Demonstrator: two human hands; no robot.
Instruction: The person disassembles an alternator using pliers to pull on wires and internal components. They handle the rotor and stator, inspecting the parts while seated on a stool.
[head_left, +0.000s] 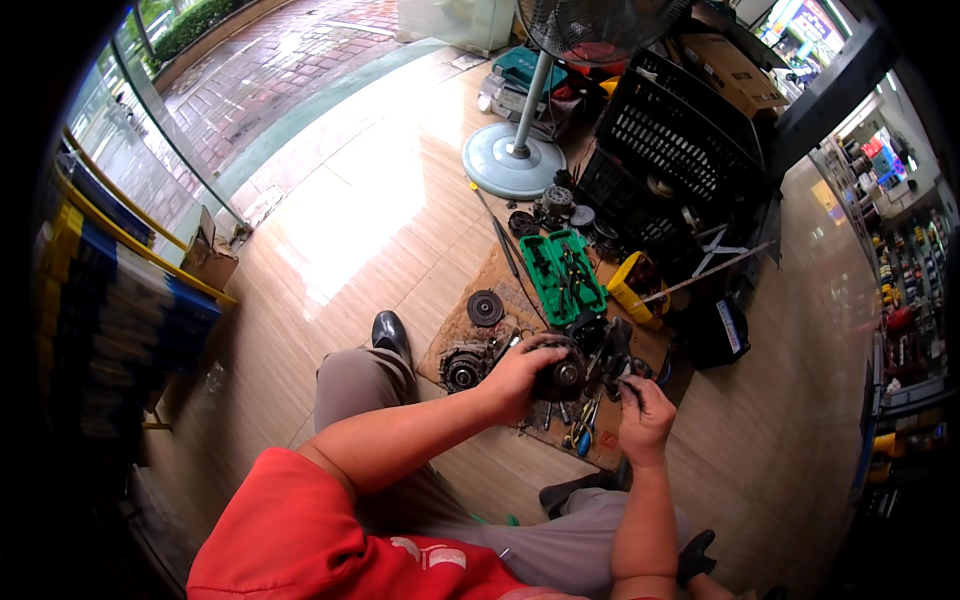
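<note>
Wrapping left hand's grip (520, 375) around a dark, round part (566, 376), likely for being heavy. Pinching a small dark bit (628, 386) in right hand's grip (645, 414), perhaps for being so little.

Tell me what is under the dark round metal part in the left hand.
Just past the dark round metal part, a blue-handled tool and other tools show on the brown flat board. The part and left hand cover whatever lies directly beneath.

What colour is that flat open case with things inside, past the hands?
The open case is bright green, as seen in the head view.
</note>
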